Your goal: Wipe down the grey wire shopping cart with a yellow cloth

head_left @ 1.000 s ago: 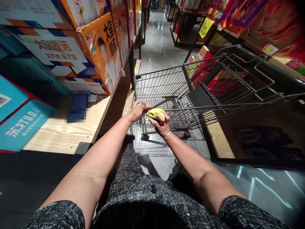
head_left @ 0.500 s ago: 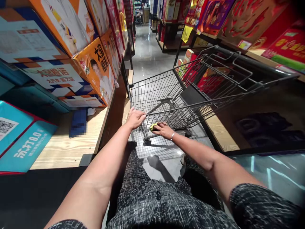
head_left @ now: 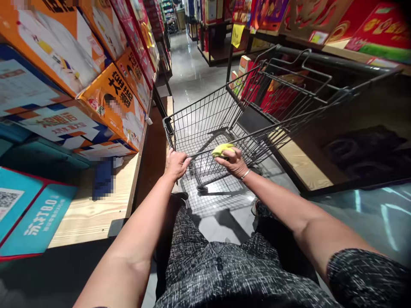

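Observation:
A dark wire shopping cart (head_left: 205, 107) stands at an angle across the aisle, its handle at the upper right. My left hand (head_left: 176, 164) is wrapped round the basket's rim at the near left corner. In my right hand (head_left: 233, 162) is a yellow-green cloth (head_left: 222, 150), pressed on the near side's top rail. The fingers are curled round the cloth, and a bracelet shows on the wrist. Between the hands runs a short stretch of the rail.
Orange boxes (head_left: 112, 102) are stacked on a wooden shelf (head_left: 96, 218) at the left, with a turquoise box (head_left: 41, 214) in front. Red gift boxes (head_left: 379, 34) line the right shelf. The grey floor aisle (head_left: 186, 68) runs ahead.
My right hand has moved up with the cloth, from the basket's near side to its top rail. My left hand still holds the corner. The camera view has shifted slightly.

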Available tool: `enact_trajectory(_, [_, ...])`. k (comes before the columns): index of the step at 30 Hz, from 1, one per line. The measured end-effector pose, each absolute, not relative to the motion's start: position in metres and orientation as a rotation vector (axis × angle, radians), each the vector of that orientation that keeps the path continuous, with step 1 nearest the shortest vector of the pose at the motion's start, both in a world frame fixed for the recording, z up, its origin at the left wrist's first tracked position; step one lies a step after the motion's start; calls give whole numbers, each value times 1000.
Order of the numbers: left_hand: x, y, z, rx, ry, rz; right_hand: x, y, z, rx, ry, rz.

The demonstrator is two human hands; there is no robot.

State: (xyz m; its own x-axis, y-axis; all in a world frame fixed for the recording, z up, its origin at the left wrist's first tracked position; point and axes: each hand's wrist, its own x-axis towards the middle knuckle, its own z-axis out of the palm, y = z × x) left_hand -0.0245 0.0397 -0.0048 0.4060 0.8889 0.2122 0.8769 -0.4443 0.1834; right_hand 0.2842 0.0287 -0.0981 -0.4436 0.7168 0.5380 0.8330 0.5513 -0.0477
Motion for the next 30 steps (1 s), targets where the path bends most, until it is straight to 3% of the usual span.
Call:
enact_trajectory(5, [-26,42,-8,2624,1645,432,260,6,-156,-1325,-2705,110])
enact_trajectory(9, [-26,44,-9,2621,1673,401,260,3,-166,-1318,-2753,150])
enact_trajectory(13, [-29,43,-5,2627,1652,372,281,16,-133,-1256,-2733,52])
enact_trajectory(20, [-18,34,21,2624,1649,103,361,41,-33,-1028,-2373,-413])
enact_trajectory(23, [6,28,25,2625,1737,161,375,45,-22,-1102,-2107,-533])
enact_trajectory(26, [30,24,17,2637,1711,203,365,44,-43,-1199,-1874,-569])
enact_trajectory(30, [40,23,2,2638,1727,201,329,32,-105,-1359,-1812,-492])
